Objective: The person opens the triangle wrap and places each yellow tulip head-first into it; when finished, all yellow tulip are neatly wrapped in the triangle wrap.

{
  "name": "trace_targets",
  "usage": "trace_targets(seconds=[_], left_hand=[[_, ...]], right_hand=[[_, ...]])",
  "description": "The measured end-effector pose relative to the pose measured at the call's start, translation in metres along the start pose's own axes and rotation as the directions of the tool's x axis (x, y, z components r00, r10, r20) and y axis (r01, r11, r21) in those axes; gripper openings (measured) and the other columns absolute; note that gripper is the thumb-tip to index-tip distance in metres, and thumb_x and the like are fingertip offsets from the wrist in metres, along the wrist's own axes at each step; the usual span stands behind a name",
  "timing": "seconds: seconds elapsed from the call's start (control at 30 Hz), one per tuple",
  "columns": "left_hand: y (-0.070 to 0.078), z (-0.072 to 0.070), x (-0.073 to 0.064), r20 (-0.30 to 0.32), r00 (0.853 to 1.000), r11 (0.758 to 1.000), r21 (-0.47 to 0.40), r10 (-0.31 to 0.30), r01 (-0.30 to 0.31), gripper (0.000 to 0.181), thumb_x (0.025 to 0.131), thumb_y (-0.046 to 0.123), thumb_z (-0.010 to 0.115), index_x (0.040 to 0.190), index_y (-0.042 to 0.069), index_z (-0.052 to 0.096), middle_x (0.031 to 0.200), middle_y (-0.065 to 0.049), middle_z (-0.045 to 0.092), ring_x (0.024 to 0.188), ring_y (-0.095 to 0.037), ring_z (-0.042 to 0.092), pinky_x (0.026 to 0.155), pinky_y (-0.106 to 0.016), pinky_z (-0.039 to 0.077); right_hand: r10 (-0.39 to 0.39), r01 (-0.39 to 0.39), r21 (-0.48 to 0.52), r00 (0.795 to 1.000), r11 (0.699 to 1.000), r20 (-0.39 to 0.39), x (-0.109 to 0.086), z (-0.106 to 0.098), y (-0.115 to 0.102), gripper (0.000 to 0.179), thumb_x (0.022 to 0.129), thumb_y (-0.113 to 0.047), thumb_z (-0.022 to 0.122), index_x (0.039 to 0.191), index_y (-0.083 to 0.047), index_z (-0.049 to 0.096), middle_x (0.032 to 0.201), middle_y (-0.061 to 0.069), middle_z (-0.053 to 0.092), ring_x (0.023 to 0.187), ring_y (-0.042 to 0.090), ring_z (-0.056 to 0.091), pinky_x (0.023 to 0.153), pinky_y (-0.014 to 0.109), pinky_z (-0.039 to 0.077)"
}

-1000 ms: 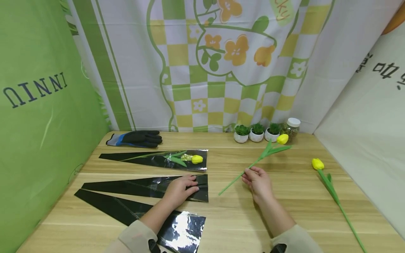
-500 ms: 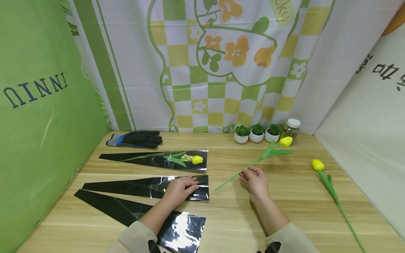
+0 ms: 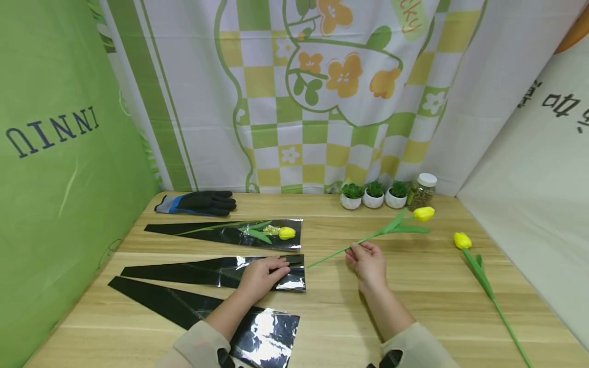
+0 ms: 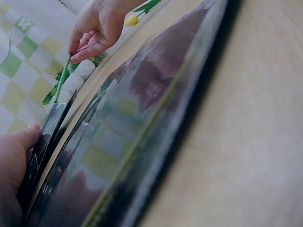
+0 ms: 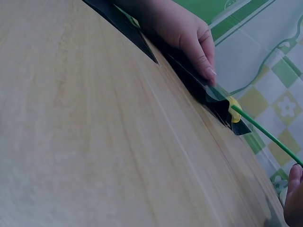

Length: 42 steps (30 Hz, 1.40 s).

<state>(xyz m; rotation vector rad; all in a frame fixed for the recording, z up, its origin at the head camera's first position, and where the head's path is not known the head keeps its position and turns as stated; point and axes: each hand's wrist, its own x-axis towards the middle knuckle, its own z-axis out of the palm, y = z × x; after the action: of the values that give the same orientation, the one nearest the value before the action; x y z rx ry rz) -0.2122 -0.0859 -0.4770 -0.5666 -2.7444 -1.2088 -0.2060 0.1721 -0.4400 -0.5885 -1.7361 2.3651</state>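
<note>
My right hand (image 3: 370,263) pinches the thin green stem of a yellow artificial tulip (image 3: 391,225). The flower points back and right, while the stem's lower tip reaches the right edge of the middle black flower sleeve (image 3: 198,271). On that sleeve, near its wide end, rests my left hand (image 3: 262,278), fingers stretched over the film and thumb apart from them. From the right wrist view, the sleeve's mouth (image 5: 215,101) gapes a little and the stem (image 5: 267,135) ends in front of it. The tulip's head is out of both wrist views.
A sleeve with a tulip inside (image 3: 257,237) lies behind, another black sleeve (image 3: 271,332) in front. A second loose tulip (image 3: 492,294) lies at the right. Along the back are a work glove (image 3: 202,203), small potted plants (image 3: 374,197) and a jar (image 3: 422,189).
My right hand has moved slightly left, bringing the stem's tip to the sleeve's edge. The tulip has turned flatter, its flower lower and farther right. The left hand stays in place.
</note>
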Motion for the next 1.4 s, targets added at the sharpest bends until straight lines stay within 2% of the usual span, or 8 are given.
trace_targets(seconds=[0.37, 0.97, 1.4], left_hand=[[0.0003, 0.0002, 0.0003, -0.006, 1.0, 1.0, 0.002, -0.019, 0.019, 0.025, 0.092, 0.03, 0.068, 0.109, 0.014, 0.076, 0.12, -0.005, 0.072, 0.122, -0.027, 0.062, 0.104, -0.049, 0.048], [-0.0003, 0.0006, -0.0004, -0.01, 1.0, 0.999, -0.015, -0.029, 0.028, 0.025, 0.092, 0.031, 0.068, 0.109, 0.015, 0.076, 0.119, -0.004, 0.072, 0.122, -0.026, 0.062, 0.104, -0.048, 0.048], [0.0031, -0.0008, -0.0002, -0.015, 1.0, 1.0, -0.017, -0.025, 0.025, 0.025, 0.092, 0.03, 0.069, 0.109, 0.014, 0.076, 0.12, -0.005, 0.072, 0.121, -0.027, 0.063, 0.103, -0.048, 0.049]], right_hand=[[-0.003, 0.004, 0.045, 1.0, 0.999, -0.02, 0.0032, 0.0032, 0.0057, 0.017, 0.097, -0.001, 0.055, 0.107, -0.006, 0.043, 0.084, -0.003, 0.062, 0.074, 0.004, 0.065, 0.075, 0.017, 0.058], [-0.013, 0.014, 0.03, 1.0, 0.999, -0.023, 0.0035, 0.0039, 0.0087, 0.017, 0.098, -0.001, 0.054, 0.11, -0.003, 0.042, 0.088, 0.0, 0.061, 0.074, 0.004, 0.064, 0.075, 0.017, 0.058], [0.005, -0.006, -0.01, 1.0, 1.0, -0.019, 0.0028, 0.0032, 0.007, 0.019, 0.098, -0.004, 0.054, 0.112, -0.003, 0.042, 0.09, -0.002, 0.06, 0.076, 0.004, 0.063, 0.076, 0.017, 0.057]])
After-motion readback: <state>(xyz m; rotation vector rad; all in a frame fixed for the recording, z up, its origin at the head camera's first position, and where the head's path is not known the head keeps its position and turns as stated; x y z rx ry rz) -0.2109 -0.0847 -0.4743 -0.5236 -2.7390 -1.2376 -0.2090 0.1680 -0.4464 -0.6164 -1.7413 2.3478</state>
